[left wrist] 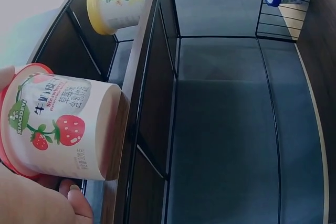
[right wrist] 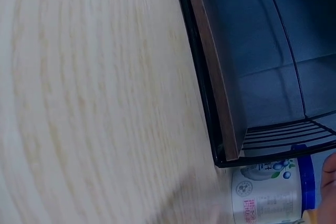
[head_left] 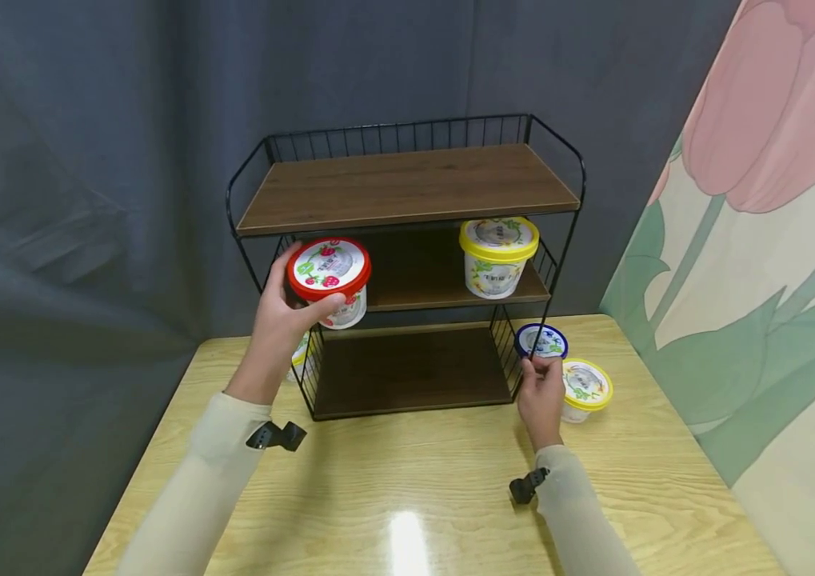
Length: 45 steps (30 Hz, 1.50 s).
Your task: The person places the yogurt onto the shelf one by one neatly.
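Note:
My left hand [head_left: 281, 320] grips a strawberry tub [head_left: 330, 268] with a red lid, thumb in front and fingers around its far side. The tub is at the left end of the middle shelf [head_left: 421, 303] of a three-tier rack [head_left: 407, 186]. In the left wrist view its base overlaps the shelf's front edge; whether it bears on the shelf I cannot tell. My right hand [head_left: 542, 400] pinches the rack's right front post low down. Just behind that hand is a blueberry tub with a blue lid [head_left: 542, 339], partly hidden; a yellow-lidded tub [head_left: 587, 386] stands beside it.
Another yellow-lidded tub [head_left: 499, 256] stands at the middle shelf's right end. Left of the rack, one more yellow-lidded tub [head_left: 299, 356] is partly hidden. The rack stands on a light wooden table [head_left: 407, 472] before a dark curtain [head_left: 378, 64]; a tulip-patterned wall [head_left: 760, 240] is at right.

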### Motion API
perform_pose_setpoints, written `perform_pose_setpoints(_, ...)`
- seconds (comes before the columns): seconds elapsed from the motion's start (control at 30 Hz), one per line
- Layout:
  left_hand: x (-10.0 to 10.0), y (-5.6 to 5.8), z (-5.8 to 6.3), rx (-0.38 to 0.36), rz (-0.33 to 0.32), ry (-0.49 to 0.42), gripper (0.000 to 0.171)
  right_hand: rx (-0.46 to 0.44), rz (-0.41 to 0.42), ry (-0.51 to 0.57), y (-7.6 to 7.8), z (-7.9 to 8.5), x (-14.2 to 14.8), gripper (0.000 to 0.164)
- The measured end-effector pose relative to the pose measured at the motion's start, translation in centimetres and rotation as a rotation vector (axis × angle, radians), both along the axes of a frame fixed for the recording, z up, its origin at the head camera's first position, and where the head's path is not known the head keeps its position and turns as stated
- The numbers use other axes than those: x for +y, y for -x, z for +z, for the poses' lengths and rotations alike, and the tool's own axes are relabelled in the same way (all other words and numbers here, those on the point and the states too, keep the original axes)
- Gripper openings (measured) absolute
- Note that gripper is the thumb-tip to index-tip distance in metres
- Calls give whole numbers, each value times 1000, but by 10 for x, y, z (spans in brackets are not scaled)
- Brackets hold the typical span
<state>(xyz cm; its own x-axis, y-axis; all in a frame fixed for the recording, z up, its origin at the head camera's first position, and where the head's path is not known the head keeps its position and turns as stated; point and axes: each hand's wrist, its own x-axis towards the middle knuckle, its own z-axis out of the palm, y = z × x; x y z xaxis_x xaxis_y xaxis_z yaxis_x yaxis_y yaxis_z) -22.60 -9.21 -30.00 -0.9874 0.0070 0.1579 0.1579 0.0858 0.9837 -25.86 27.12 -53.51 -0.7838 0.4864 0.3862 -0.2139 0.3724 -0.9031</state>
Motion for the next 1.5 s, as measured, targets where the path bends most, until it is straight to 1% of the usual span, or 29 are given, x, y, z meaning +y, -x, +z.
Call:
perform_pose_setpoints(0.1, -2, 3, 1, 4, 7, -15, 90, 4, 22, 21, 2, 3, -3, 20)
perform_pose_setpoints(0.2, -5, 4, 2, 3, 19, -29, 88, -10, 55, 55, 5, 5, -5, 23)
perform_pose_setpoints(0.27, -6, 5, 2, 0, 17, -39, 89, -23, 57, 76, 3, 7, -7, 24)
perform_pose_setpoints(0.37, -4, 8, 0, -11, 2, -36, 89, -24, 33, 108, -1, 7, -8, 27)
perform_pose_setpoints(0.47, 0, 13, -2, -18, -16, -31, 88, 5, 1, 114, -8, 5, -8, 29)
perform_pose_setpoints(0.6, 5, 20, -2, -20, -37, -17, 90, 85, -39, 103, -10, 4, -5, 30)
perform_pose_setpoints(0.67, 7, 23, -2, -8, -38, -15, 90, 113, -39, 105, -10, 6, -2, 29)
perform_pose_setpoints(0.73, 9, 24, -2, 6, -30, -24, 89, 121, -35, 101, -10, 8, 1, 28)
perform_pose_setpoints(0.83, 12, 26, -1, 26, -26, -51, 87, 118, -30, 66, -10, 11, 6, 24)
perform_pose_setpoints(0.97, 15, 29, 0, 21, -37, -76, 87, 114, -30, -59, -7, 14, 13, 18)
perform_pose_setpoints(1.03, 16, 31, 1, 17, -34, -70, 87, 103, -12, -116, -6, 17, 15, 16)
perform_pose_setpoints(1.13, 18, 33, 2, 32, -25, -48, 88, 64, 29, -165, -5, 22, 18, 14)
perform_pose_setpoints(1.23, 21, 35, 3, 51, -20, -39, 86, 3, 66, -189, -3, 27, 21, 13)
perform_pose_setpoints(1.33, 22, 39, 1, 49, -23, -49, 86, -48, 83, -194, -3, 28, 22, 12)
perform_pose_setpoints(1.43, 23, 42, -3, 54, -32, -69, 87, -73, 88, -193, -3, 28, 22, 12)
perform_pose_setpoints(1.5, 25, 44, -4, 53, -41, -77, 88, -70, 77, -189, -3, 27, 21, 12)
